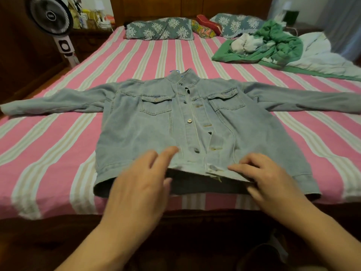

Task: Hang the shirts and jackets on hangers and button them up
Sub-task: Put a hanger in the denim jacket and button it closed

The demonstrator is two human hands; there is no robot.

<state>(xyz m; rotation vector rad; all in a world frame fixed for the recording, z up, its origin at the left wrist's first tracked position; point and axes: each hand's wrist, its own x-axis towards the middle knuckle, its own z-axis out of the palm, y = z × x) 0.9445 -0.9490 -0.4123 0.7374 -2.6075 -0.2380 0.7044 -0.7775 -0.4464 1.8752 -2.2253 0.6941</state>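
Two bare forearms enter from the lower edge, with no sleeves, watch, bracelet or rings showing. The left hand [140,178] and right hand [271,178] are ungloved, with short, unpainted fingernails.

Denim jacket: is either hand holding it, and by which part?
The right hand pinches the denim jacket at its bottom hem, right of the button strip. The left hand hovers open, holding nothing.
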